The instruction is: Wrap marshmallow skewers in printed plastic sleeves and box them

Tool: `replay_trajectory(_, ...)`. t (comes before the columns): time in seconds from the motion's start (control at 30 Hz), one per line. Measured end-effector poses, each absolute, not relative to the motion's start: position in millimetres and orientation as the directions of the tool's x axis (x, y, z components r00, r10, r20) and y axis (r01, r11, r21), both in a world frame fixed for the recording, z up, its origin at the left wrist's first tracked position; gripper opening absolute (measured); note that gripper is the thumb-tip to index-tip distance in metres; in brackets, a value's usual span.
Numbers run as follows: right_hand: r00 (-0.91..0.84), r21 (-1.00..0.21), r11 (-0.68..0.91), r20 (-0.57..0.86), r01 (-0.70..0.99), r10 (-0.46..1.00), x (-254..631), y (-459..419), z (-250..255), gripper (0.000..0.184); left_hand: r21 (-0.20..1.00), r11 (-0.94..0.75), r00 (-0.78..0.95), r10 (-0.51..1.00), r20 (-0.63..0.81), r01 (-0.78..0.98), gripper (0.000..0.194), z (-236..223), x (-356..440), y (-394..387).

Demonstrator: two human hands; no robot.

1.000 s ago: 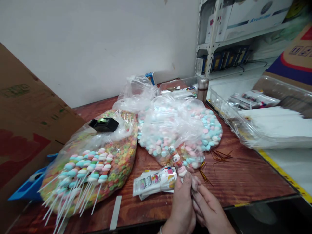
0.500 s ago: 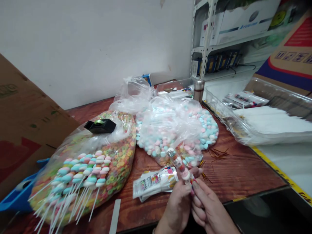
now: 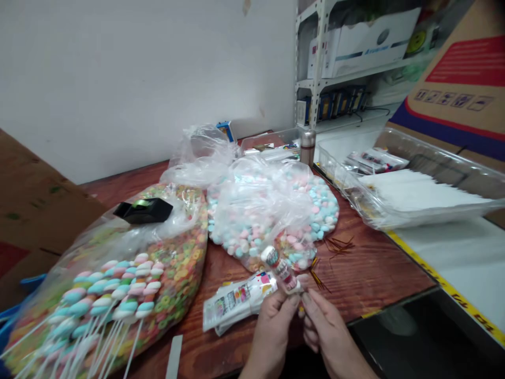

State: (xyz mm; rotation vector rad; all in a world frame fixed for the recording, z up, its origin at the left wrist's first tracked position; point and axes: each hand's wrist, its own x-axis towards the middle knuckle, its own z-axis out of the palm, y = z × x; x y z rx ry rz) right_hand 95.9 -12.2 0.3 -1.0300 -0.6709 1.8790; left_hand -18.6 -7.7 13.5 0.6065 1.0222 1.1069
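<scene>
My left hand point(image 3: 272, 321) is closed around the lower end of a marshmallow skewer point(image 3: 282, 271) in a clear printed wrapper, which tilts up and to the left. Against the wrapper's neck, my right hand point(image 3: 321, 318) pinches thumb to fingers. A small golden bit shows between the hands, like a twist tie; most of it is hidden by the fingers. Just left of my hands lies a stack of flat printed wrappers point(image 3: 236, 302). Loose golden twist ties point(image 3: 319, 276) lie on the wooden table point(image 3: 374, 268) beyond my right hand.
Marshmallow skewers point(image 3: 114, 289) on white sticks rest on a big bag of ring candy point(image 3: 189, 252), beside a black tape dispenser point(image 3: 144, 210). Behind my hands sits a bag of marshmallows point(image 3: 272, 205). A clear tray point(image 3: 379, 221) holds white sticks at right; a metal flask point(image 3: 307, 148) stands behind.
The view has swung to the right, so the table things sit further left. My hands stay together at the wrapped skewer's lower end, with the fingers slightly shifted.
</scene>
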Motion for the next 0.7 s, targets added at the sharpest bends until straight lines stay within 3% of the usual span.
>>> replay_trajectory(0.1,-0.615,-0.54,-0.693,-0.358,-0.478,0.703,94.9,-17.4,2.2,0.052,0.796,0.448,0.26,0.892,-0.37,-0.407,0.03,18.2,-27.8,-10.7)
replay_trajectory(0.2,-0.713,-0.583,-0.715,-0.304,-0.385,0.632,93.3,-21.9,-0.5,0.058,0.78,0.447,0.279,0.892,-0.355,-0.437,0.03,21.8,-26.0,-13.2)
replay_trajectory(0.33,-0.588,-0.744,-0.588,-0.333,-0.316,0.737,112.4,-12.6,-0.2,0.047,0.778,0.373,0.087,0.919,-0.385,-0.505,0.025,28.3,-16.4,-10.6)
replay_trajectory(0.4,-0.344,-0.944,-0.325,-0.285,-0.062,0.894,132.7,-1.4,1.2,0.031,0.797,0.309,-0.049,0.92,-0.388,-0.518,0.022,31.2,-16.5,-5.4)
replay_trajectory(0.43,-0.17,-0.966,-0.121,-0.162,0.229,0.972,143.1,5.2,0.9,0.023,0.81,0.278,-0.107,0.918,-0.383,-0.516,0.022,32.0,-18.0,-2.4)
replay_trajectory(0.47,-0.047,-0.852,0.001,-0.028,0.523,0.999,152.4,12.1,-0.4,0.019,0.823,0.253,-0.155,0.913,-0.376,-0.509,0.022,32.2,-20.2,0.5)
replay_trajectory(0.53,0.051,-0.62,0.036,0.122,0.783,0.991,164.5,25.9,-6.3,0.015,0.841,0.232,-0.208,0.905,-0.371,-0.489,0.026,31.5,-25.1,5.0)
replay_trajectory(0.63,0.102,-0.524,-0.011,0.144,0.852,0.984,166.0,43.5,-19.5,0.012,0.879,0.23,-0.229,0.91,-0.347,-0.417,0.029,29.7,-31.1,7.7)
replay_trajectory(0.7,0.107,-0.48,-0.012,0.172,0.877,0.979,162.2,51.0,-27.2,0.018,0.936,0.212,-0.258,0.923,-0.286,-0.281,0.029,30.2,-34.8,8.4)
